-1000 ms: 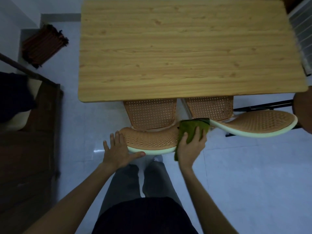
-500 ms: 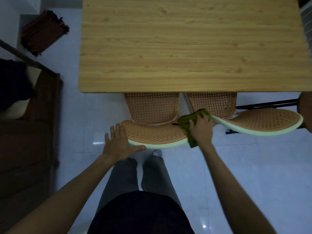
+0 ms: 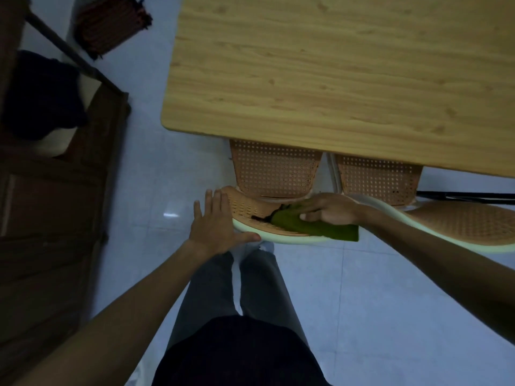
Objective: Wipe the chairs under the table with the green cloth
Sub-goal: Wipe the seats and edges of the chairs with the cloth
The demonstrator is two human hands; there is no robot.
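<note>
The right hand [image 3: 330, 211] lies flat with its fingers pressed on the soft green cloth [image 3: 312, 227], not closed around it; the cloth is spread on the curved backrest of the left orange perforated plastic chair [image 3: 248, 208], near its pale rim. The left hand [image 3: 216, 225] is open and flat on the end of this backrest, thumb under the rim; I judge the cloth light and limp, so it slides best under a flat palm. The chair looks stiff but light and could shift; the second orange chair [image 3: 462, 221] and both seats sit under the smooth wooden table [image 3: 334, 73].
</note>
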